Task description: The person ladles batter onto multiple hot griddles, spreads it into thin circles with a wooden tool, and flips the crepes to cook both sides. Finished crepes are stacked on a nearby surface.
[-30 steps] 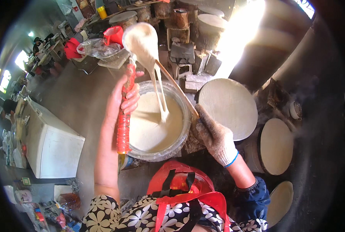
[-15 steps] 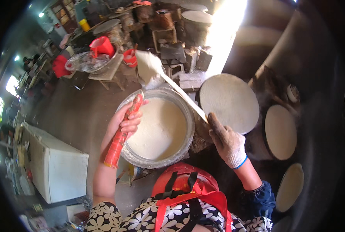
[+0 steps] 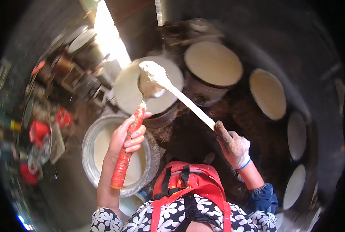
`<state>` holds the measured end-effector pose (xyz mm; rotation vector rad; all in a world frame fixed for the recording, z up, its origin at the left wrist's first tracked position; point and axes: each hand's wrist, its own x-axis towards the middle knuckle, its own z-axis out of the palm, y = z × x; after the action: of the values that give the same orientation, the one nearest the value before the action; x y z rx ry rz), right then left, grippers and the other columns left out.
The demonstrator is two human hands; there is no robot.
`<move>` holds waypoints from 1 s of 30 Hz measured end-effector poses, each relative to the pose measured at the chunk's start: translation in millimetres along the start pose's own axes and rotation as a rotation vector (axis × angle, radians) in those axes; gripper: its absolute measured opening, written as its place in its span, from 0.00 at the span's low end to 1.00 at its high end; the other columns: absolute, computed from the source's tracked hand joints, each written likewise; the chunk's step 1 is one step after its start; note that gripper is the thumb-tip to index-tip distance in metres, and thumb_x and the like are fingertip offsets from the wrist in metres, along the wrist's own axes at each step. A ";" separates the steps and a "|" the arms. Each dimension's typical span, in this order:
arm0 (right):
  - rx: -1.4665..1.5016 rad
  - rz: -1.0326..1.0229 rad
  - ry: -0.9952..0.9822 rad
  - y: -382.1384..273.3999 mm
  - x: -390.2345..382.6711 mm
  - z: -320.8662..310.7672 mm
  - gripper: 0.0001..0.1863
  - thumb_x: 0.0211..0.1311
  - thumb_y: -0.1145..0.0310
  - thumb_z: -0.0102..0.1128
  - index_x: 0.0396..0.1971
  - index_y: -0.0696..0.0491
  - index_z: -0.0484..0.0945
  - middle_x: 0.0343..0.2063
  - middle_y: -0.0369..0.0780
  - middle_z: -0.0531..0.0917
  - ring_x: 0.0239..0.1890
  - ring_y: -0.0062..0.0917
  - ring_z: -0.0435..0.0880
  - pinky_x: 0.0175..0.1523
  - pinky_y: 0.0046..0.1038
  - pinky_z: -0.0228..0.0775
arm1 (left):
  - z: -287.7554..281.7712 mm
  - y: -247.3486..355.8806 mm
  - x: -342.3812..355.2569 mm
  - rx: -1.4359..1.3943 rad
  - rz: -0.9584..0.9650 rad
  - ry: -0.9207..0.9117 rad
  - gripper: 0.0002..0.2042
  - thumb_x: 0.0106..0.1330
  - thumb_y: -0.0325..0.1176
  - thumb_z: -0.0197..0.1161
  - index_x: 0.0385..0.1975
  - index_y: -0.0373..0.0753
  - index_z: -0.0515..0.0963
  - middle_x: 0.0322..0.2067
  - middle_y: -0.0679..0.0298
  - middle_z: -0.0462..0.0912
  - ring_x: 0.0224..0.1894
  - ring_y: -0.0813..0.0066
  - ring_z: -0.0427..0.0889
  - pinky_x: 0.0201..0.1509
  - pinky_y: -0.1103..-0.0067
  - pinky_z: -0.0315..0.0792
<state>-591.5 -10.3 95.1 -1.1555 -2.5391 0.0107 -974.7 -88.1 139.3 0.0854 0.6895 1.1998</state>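
No words, numbers or signs are showing clearly enough to read. Small yellow marks [image 3: 193,181] are standing out on the wearer's red apron [image 3: 205,176], but they are appearing too small and creased to make out.

The left grip [image 3: 120,137] is around the ladle [image 3: 140,114], and the nearest round plate [image 3: 128,89] shows behind its bowl [image 3: 151,91]. The right grip [image 3: 234,147] has one end of the stick [image 3: 192,104], which slants up and left to the bowl. The big pot [image 3: 86,150] sits on the left, under the left arm [image 3: 107,183], with batter [image 3: 102,143] in it. More round plates [image 3: 213,63] go around to the right, one after another. Two buckets [image 3: 39,131] are far left, past the pot.
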 end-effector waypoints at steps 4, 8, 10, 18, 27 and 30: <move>-0.142 0.225 -0.023 61.4 -75.0 -39.1 0.33 0.61 0.64 0.73 0.68 0.40 0.78 0.28 0.37 0.84 0.20 0.32 0.84 0.24 0.34 0.75 | 55.5 -52.6 71.1 -0.051 -0.301 -0.193 0.26 0.86 0.42 0.39 0.74 0.30 0.58 0.24 0.67 0.65 0.12 0.85 0.60 0.10 0.86 0.62; -0.299 0.305 0.176 122.9 -166.4 -68.8 0.26 0.63 0.66 0.71 0.62 0.36 0.82 0.21 0.36 0.79 0.15 0.30 0.79 0.19 0.31 0.71 | 119.6 -129.2 132.0 -0.370 -0.620 -0.344 0.28 0.86 0.42 0.38 0.76 0.29 0.54 0.25 0.63 0.65 0.14 0.80 0.65 0.11 0.82 0.65; -0.409 0.344 0.232 144.7 -203.0 -75.6 0.25 0.61 0.66 0.72 0.60 0.36 0.84 0.19 0.35 0.76 0.14 0.28 0.77 0.17 0.30 0.69 | 152.3 -167.1 158.5 -0.541 -0.818 -0.400 0.30 0.86 0.44 0.35 0.77 0.28 0.52 0.25 0.63 0.64 0.19 0.74 0.68 0.17 0.76 0.68; -0.522 0.648 0.038 235.4 -373.7 -120.6 0.26 0.58 0.64 0.67 0.60 0.34 0.84 0.22 0.34 0.77 0.19 0.32 0.81 0.20 0.36 0.72 | 271.0 -319.2 239.6 -0.707 -1.103 -0.319 0.29 0.85 0.39 0.40 0.75 0.22 0.53 0.27 0.60 0.66 0.19 0.75 0.69 0.18 0.78 0.70; -0.637 0.923 0.032 241.3 -513.3 -131.7 0.23 0.63 0.66 0.63 0.57 0.31 0.85 0.21 0.34 0.76 0.17 0.30 0.80 0.18 0.34 0.71 | 379.7 -452.9 330.7 -0.567 -1.376 -0.191 0.31 0.85 0.43 0.39 0.74 0.19 0.53 0.25 0.64 0.67 0.20 0.74 0.70 0.23 0.77 0.70; -0.660 1.108 -0.051 228.8 -534.8 -129.1 0.22 0.65 0.66 0.59 0.57 0.31 0.85 0.21 0.34 0.75 0.18 0.29 0.80 0.19 0.35 0.72 | 419.8 -503.8 365.6 -0.479 -1.435 -0.179 0.30 0.84 0.40 0.39 0.74 0.18 0.50 0.27 0.61 0.69 0.19 0.73 0.71 0.23 0.77 0.73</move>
<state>-59.6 -266.8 16.0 -2.6613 -1.6132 -0.5444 -267.0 160.1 102.6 -0.6103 0.1489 -0.0696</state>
